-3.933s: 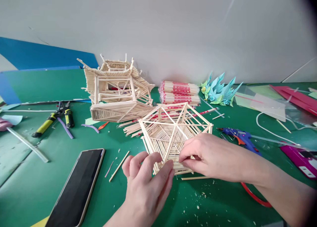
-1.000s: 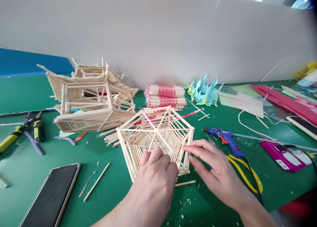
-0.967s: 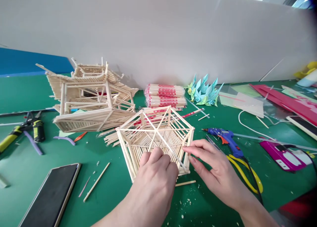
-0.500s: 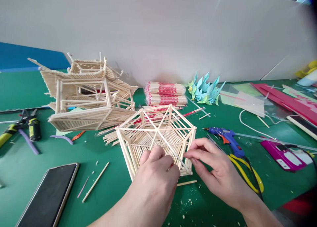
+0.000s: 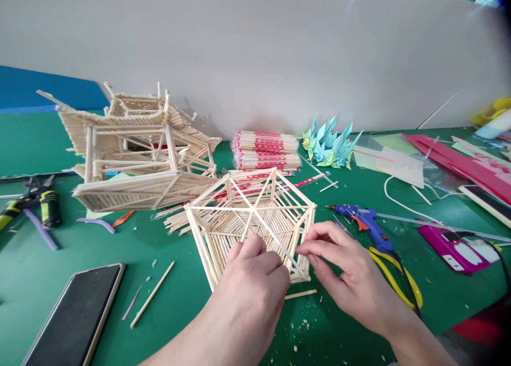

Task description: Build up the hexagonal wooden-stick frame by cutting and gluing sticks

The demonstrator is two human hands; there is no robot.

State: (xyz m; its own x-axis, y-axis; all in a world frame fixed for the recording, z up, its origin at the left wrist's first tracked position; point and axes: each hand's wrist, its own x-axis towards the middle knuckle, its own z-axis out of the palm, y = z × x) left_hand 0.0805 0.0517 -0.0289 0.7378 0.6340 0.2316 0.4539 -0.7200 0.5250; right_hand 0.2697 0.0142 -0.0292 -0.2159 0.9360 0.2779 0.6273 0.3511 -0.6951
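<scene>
A hexagonal frame of thin wooden sticks (image 5: 247, 217) lies on the green table in front of me. My left hand (image 5: 251, 281) covers its near edge with the fingers curled onto the sticks. My right hand (image 5: 343, 270) pinches the frame's near right corner with thumb and forefinger. A loose stick (image 5: 300, 294) lies just below that corner.
A larger stick-built pavilion model (image 5: 136, 153) lies tipped at the left. Wrapped stick bundles (image 5: 265, 150) and paper cranes (image 5: 329, 147) are behind. A blue glue gun (image 5: 359, 219), yellow-handled pliers (image 5: 393, 281), a black phone (image 5: 74, 318), cutters (image 5: 40, 209) and a pink case (image 5: 453, 246) surround the frame.
My right hand's fingers have closed from spread beside the frame to a pinch on its near right corner. The view has shifted a little; my left hand stays on the near edge.
</scene>
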